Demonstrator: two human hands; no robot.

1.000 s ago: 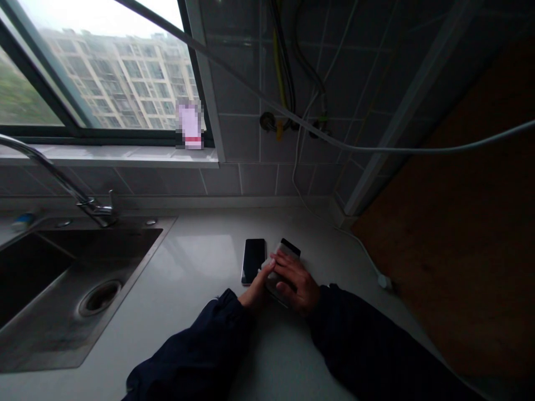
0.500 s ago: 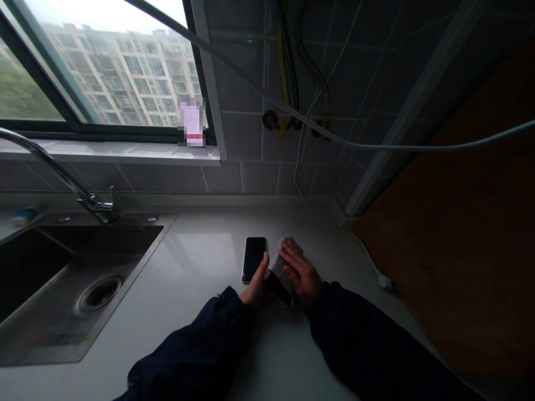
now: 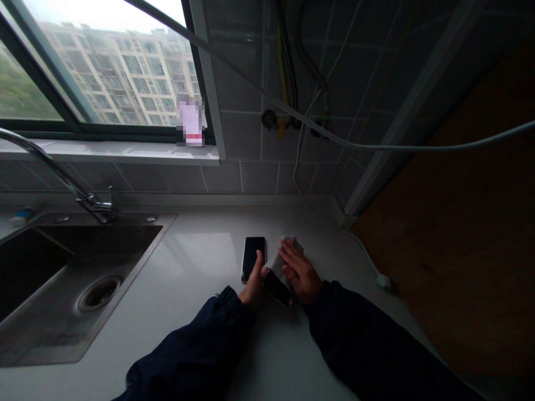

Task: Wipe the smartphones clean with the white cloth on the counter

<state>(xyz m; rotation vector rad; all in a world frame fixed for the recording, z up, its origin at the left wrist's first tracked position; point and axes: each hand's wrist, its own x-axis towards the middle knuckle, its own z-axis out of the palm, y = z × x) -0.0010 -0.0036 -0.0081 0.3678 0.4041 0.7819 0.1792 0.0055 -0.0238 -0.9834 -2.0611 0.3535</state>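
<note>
My left hand [image 3: 253, 283] grips the near left side of a black phone [image 3: 276, 288], its thumb raised and its other fingers mostly hidden behind the phone. A pale cloth [image 3: 276, 265], perhaps a tissue, covers the phone's far end. Pressed over this cloth is my right hand [image 3: 301, 274], fingers stretched along it and fingertips near its far edge. Just left of the held phone, a second phone [image 3: 253, 257] with a dark screen lies flat on the white counter [image 3: 200, 312]. The thumb of my left hand overlaps its lower right corner in view.
At left is a steel sink [image 3: 125, 289] with a chrome faucet [image 3: 98, 209]. A white cable [image 3: 388, 147] hangs across the view above the counter. On the right, a white plug [image 3: 383, 280] lies beside a brown wooden panel [image 3: 443, 262].
My right hand and the cloth have slid to the phone's far end, uncovering its near end. My left thumb has moved away from the cloth. The second phone stays put.
</note>
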